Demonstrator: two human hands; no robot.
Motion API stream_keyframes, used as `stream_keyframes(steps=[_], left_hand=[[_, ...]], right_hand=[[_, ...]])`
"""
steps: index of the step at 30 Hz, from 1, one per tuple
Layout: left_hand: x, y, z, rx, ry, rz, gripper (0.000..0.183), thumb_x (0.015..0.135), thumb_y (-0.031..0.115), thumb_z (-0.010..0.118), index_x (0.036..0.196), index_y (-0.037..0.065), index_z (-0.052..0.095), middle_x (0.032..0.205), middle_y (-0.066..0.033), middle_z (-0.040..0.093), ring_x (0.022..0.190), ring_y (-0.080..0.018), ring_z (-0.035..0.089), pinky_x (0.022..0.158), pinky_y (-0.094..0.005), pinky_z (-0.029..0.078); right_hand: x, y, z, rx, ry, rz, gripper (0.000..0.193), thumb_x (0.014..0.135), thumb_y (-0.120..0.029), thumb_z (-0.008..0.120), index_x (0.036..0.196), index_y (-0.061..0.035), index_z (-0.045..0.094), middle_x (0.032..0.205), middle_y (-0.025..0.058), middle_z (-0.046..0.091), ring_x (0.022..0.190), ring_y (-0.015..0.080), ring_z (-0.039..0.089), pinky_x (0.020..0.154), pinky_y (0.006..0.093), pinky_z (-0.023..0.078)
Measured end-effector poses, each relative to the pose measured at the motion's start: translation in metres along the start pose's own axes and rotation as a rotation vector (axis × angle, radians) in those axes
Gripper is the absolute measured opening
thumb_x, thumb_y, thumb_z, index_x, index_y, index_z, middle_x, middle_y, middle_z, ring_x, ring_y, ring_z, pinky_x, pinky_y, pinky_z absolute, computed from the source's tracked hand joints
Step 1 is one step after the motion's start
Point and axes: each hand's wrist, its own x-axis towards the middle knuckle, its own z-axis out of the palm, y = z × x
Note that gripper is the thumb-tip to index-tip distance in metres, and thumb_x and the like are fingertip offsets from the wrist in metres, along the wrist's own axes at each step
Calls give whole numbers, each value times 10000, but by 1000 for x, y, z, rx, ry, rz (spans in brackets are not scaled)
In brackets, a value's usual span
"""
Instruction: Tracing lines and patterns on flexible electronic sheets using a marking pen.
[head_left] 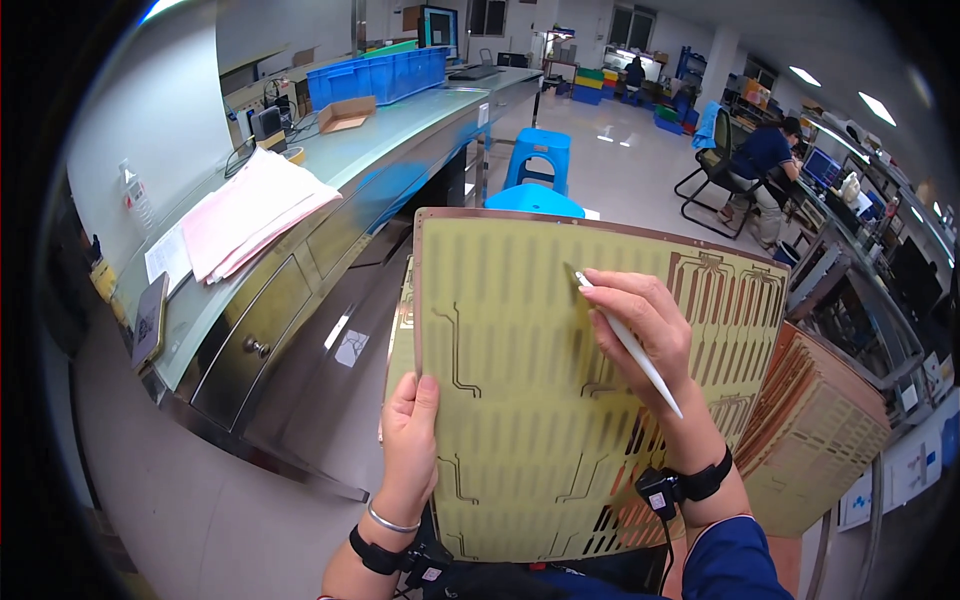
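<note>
A large yellow-green circuit board panel [520,370] with a copper-coloured rim stands tilted up in front of me. My left hand [410,430] grips its left edge, thumb on the front face. In my right hand [645,325] is a white pen-like tool [640,360], pinched near its upper end. That end is close to the panel's upper middle; whether it touches cannot be made out. Dark bent traces and rows of slots mark the panel, with copper showing toward its right side. Part of another panel [400,330] shows behind the left edge.
Right of the panel leans a stack of similar boards [820,420]. Blue plastic stools [538,165] stand beyond it. On the left, a glass-topped bench [400,120] carries pink and white papers [255,215], a blue crate [380,78] and a bottle [135,195]. A seated person [765,160] works far right.
</note>
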Motion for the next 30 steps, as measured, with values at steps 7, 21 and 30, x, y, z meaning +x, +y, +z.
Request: stream_keyframes(steps=[7, 21, 30], left_hand=[[-5, 1, -2, -12, -15, 16, 242, 990, 229, 467, 1037, 8, 553, 1000, -57, 642, 859, -87, 609, 775, -231, 496], [-7, -2, -5, 11, 9, 83, 239, 981, 237, 489, 983, 11, 565, 952, -49, 643, 814, -75, 593, 745, -222, 485], [-9, 1, -3, -1, -15, 84, 237, 985, 232, 479, 997, 11, 563, 970, -48, 642, 834, -78, 596, 761, -221, 482]], right_hand=[[3, -4, 0, -38, 34, -65, 325, 667, 107, 694, 951, -45, 653, 975, 94, 657, 830, 227, 638, 706, 309, 532], [5, -5, 1, -48, 80, -41, 298, 680, 97, 699, 943, -36, 656, 976, 99, 666, 819, 223, 643, 703, 303, 532], [5, -9, -1, -39, 106, 11, 281, 695, 92, 697, 943, -33, 656, 974, 106, 667, 823, 230, 647, 711, 304, 533]])
